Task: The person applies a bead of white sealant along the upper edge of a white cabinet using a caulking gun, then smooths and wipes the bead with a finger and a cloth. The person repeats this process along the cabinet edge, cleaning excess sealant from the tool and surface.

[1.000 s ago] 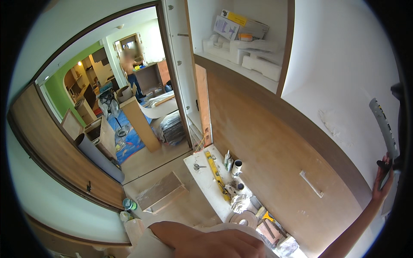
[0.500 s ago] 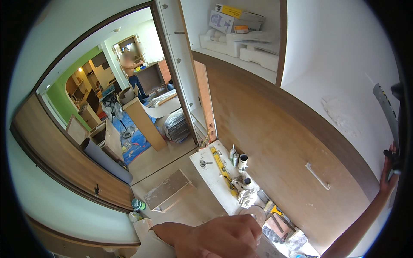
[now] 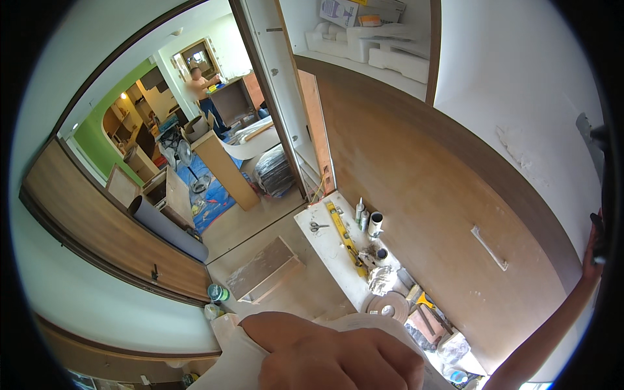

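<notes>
My left hand (image 3: 344,357) is closed at the bottom centre, its knuckles up and its fingers curled under; anything inside them is hidden. At the dark right rim my right hand (image 3: 591,253) is wrapped round the black handle of a wide putty knife (image 3: 588,143), only partly visible. Its grey metal blade lies close to the white wall (image 3: 520,71); whether it touches cannot be made out. Left of the blade, a rough whitish filler patch (image 3: 518,153) marks this wall. Below is a brown wood panel (image 3: 422,182) with a pale bar handle (image 3: 489,248).
A white worktop (image 3: 318,240) carries scissors (image 3: 318,227), a yellow spirit level (image 3: 346,237), tubes, a roll of brown edge banding (image 3: 388,305) and a yellow-handled brush (image 3: 424,299). A wooden box (image 3: 263,270) stands on the floor. Beyond the doorway a person (image 3: 203,91) stands among furniture.
The whole view has shifted slightly. My left hand sits lower and further right, uncovering the edge-banding roll. Less of the putty knife's blade shows at the right rim.
</notes>
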Demonstrator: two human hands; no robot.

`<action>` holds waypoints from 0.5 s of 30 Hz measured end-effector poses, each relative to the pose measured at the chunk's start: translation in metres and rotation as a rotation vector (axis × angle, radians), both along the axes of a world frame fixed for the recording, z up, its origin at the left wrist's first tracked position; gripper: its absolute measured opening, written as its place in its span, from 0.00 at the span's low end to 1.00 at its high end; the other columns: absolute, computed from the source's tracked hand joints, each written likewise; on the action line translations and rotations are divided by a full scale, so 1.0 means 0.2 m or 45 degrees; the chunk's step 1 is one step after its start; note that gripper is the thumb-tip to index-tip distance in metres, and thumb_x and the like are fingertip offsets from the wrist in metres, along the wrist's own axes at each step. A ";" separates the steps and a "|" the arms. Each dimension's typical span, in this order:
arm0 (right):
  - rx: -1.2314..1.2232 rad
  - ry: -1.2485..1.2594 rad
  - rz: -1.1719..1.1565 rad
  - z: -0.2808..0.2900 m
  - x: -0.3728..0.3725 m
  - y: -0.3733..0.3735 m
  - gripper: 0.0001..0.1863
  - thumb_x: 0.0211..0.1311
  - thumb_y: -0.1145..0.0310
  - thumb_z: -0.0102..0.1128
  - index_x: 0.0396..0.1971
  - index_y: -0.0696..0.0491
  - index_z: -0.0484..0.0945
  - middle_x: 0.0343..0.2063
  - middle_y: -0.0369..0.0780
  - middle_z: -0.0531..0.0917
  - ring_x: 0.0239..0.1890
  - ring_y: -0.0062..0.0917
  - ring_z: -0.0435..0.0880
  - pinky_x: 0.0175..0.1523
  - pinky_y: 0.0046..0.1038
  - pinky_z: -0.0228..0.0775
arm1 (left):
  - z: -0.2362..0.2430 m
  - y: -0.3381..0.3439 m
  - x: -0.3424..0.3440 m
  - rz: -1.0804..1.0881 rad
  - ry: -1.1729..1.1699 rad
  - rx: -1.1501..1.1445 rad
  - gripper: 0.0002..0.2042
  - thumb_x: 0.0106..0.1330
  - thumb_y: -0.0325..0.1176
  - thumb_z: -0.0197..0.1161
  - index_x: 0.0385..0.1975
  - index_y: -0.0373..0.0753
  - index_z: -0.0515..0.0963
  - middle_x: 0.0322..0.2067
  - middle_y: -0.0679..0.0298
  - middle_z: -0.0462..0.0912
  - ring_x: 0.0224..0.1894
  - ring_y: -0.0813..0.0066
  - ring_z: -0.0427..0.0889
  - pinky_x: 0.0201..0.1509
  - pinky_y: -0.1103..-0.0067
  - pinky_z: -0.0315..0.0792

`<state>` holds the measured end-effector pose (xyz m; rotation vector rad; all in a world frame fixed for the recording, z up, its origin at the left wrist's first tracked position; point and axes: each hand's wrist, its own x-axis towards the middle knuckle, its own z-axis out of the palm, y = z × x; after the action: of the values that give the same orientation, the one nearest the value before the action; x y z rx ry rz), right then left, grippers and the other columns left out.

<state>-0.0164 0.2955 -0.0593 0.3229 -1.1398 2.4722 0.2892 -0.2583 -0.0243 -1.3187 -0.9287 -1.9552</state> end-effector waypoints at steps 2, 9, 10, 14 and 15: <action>-0.002 -0.004 -0.002 0.01 0.00 0.00 0.31 0.81 0.62 0.51 0.75 0.61 0.58 0.74 0.47 0.65 0.75 0.34 0.66 0.72 0.32 0.70 | 0.06 0.03 0.06 0.060 -0.159 0.038 0.11 0.73 0.44 0.68 0.31 0.45 0.83 0.38 0.70 0.83 0.25 0.78 0.74 0.35 0.77 0.71; -0.026 -0.004 -0.030 0.05 0.05 -0.06 0.32 0.81 0.62 0.51 0.76 0.61 0.56 0.75 0.47 0.62 0.76 0.36 0.63 0.74 0.35 0.65 | 0.10 -0.02 0.07 -0.012 -0.198 0.259 0.12 0.62 0.22 0.70 0.24 0.46 0.74 0.33 0.72 0.76 0.27 0.75 0.74 0.36 0.78 0.70; -0.029 -0.004 -0.031 0.06 0.06 -0.08 0.32 0.81 0.62 0.51 0.76 0.61 0.56 0.75 0.47 0.62 0.76 0.36 0.63 0.74 0.35 0.65 | 0.12 0.07 0.12 0.273 -0.228 0.481 0.11 0.62 0.19 0.66 0.26 0.46 0.74 0.29 0.75 0.74 0.28 0.80 0.72 0.34 0.81 0.67; -0.060 -0.001 -0.040 0.08 0.10 -0.15 0.33 0.81 0.61 0.51 0.76 0.60 0.55 0.75 0.47 0.61 0.76 0.37 0.61 0.75 0.37 0.62 | 0.13 0.26 0.36 0.278 0.018 1.143 0.07 0.73 0.27 0.54 0.32 0.47 0.75 0.23 0.77 0.66 0.24 0.84 0.66 0.29 0.83 0.58; -0.070 0.007 -0.044 0.08 0.10 -0.18 0.33 0.81 0.61 0.51 0.76 0.60 0.55 0.76 0.47 0.60 0.77 0.37 0.60 0.76 0.38 0.62 | 0.12 0.27 0.41 0.214 -0.035 1.267 0.08 0.76 0.30 0.49 0.34 0.46 0.75 0.22 0.77 0.64 0.24 0.84 0.65 0.28 0.83 0.56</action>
<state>0.0040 0.2596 -0.0426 0.2917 -1.0638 2.4659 0.3708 -0.2034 -0.0008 -0.6015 0.0023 -1.8760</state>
